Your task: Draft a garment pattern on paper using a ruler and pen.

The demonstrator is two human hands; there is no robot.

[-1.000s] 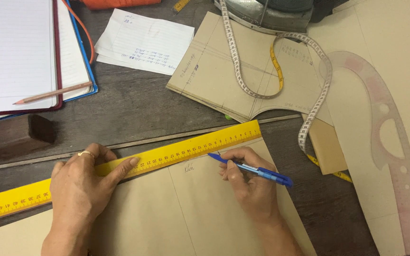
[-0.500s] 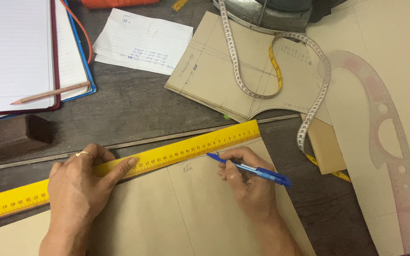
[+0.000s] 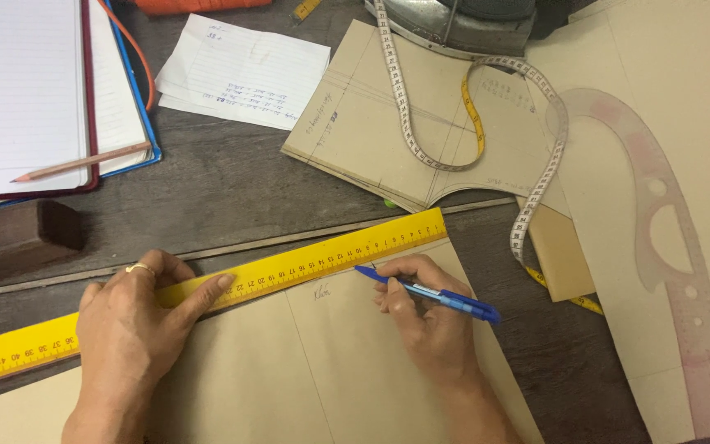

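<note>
The left hand (image 3: 129,329) lies flat, fingers spread and pressing down on a long yellow ruler (image 3: 232,288), which slants across the top edge of a large sheet of tan pattern paper (image 3: 289,378) on the dark wooden desk (image 3: 232,189). A ring sits on one finger. The right hand (image 3: 425,316) is closed around a blue pen (image 3: 429,293), its tip touching the paper just below the ruler's edge, near a short handwritten mark.

No container shows here; the nearest thing to one is an open lined notebook (image 3: 26,90) with a dark red cover at upper left, and a wooden pencil (image 3: 80,163) rests across its page. Beside it lies a loose lined note sheet (image 3: 248,70).

Further back, a cut cardboard pattern piece (image 3: 371,131), stiff and marked with pencil lines, carries a limp measuring tape (image 3: 470,123), white on one face and yellow on the other, looping over it. At right a translucent pinkish curved ruler (image 3: 667,247) lies on more pale paper. A dark wooden block (image 3: 18,234) sits at left.
</note>
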